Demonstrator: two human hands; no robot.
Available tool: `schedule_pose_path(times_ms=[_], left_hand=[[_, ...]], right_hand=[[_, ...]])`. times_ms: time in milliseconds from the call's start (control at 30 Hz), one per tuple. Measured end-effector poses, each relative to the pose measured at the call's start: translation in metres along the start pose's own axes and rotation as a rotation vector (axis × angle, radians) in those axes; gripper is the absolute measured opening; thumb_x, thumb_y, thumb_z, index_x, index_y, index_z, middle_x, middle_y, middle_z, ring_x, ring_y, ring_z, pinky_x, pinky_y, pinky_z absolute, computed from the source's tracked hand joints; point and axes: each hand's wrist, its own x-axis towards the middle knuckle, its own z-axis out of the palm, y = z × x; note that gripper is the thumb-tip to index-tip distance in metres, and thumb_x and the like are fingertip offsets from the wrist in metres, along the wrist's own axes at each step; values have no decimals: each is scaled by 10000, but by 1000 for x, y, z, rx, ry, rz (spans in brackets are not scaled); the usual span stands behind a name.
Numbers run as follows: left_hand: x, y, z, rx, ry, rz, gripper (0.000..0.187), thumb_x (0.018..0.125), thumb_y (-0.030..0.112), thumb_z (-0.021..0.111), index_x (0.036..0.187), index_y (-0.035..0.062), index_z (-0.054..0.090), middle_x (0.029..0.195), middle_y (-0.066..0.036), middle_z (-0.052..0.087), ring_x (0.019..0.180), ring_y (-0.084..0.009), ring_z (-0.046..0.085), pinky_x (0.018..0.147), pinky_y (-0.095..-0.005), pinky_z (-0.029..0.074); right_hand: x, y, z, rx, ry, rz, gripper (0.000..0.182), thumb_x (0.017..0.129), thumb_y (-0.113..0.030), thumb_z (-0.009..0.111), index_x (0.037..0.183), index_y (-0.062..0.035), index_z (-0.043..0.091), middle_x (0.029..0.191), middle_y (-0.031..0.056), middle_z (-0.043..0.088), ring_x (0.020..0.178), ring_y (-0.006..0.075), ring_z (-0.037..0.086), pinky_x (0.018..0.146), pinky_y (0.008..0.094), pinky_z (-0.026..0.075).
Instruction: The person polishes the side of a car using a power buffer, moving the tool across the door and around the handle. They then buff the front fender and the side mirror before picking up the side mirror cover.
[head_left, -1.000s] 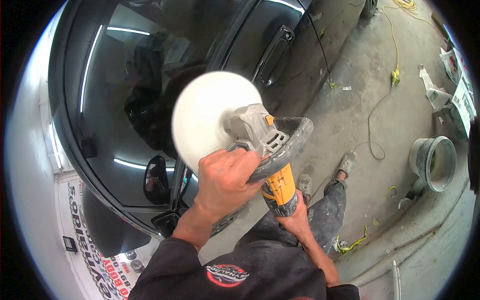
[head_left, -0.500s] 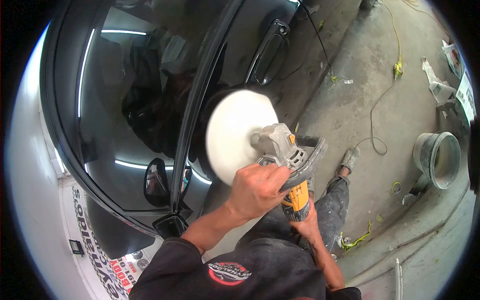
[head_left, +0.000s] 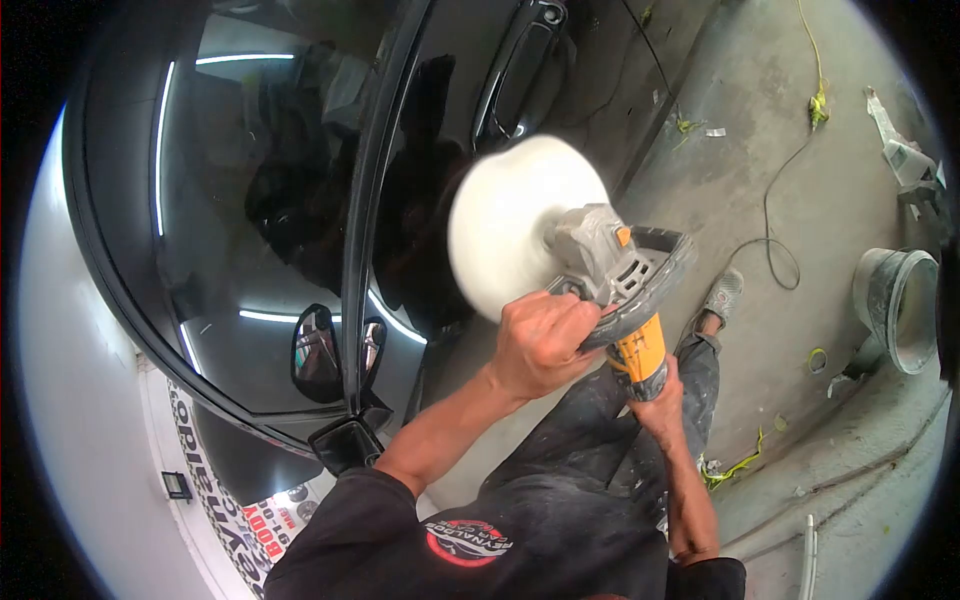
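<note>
A yellow and grey power polisher (head_left: pixel 636 345) is held between both hands, its big white pad (head_left: pixel 515 225) blurred at the rim. My left hand (head_left: pixel 547 342) is wrapped round the black loop handle (head_left: pixel 655 290) near the tool's head. Lower down, the fingers of my right hand (head_left: pixel 660 402) close round the rear of the body. The pad overlaps the glossy black car door (head_left: pixel 420 200) in this view, just below the chrome-edged door handle (head_left: pixel 515 75). Behind the pad, part of the door's lower panel is hidden.
The side mirror (head_left: pixel 345 440) sticks out near my left forearm. A cord (head_left: pixel 768 215) runs over the concrete floor to a yellow connector (head_left: pixel 818 108). A dusty bucket (head_left: pixel 890 310) lies at the right, with a tape ring (head_left: pixel 817 360) and paper scraps about it.
Both hands have moved the polisher to the right and slightly up in the view, and the pad has shifted along the door with it. The grip on the tool is unchanged.
</note>
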Motion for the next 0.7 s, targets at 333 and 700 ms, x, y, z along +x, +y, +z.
schedule_pose_path(times_ms=[333,700], left_hand=[[3,-33,44,-36,109,131,248,685,25,841,749,21,601,569,-68,483,447,-217,464,442,-330,365],[-24,-38,44,-77,198,92,284,644,11,851,785,26,605,599,-69,514,472,-213,507,445,-304,369]], right_hand=[[36,35,-4,-26,132,-69,757,661,-32,805,1342,-27,474,1111,223,707,1054,361,703,892,398,541],[36,23,-31,-145,188,-168,858,675,-55,846,1432,-58,443,1195,201,688,1095,347,689,924,398,538]])
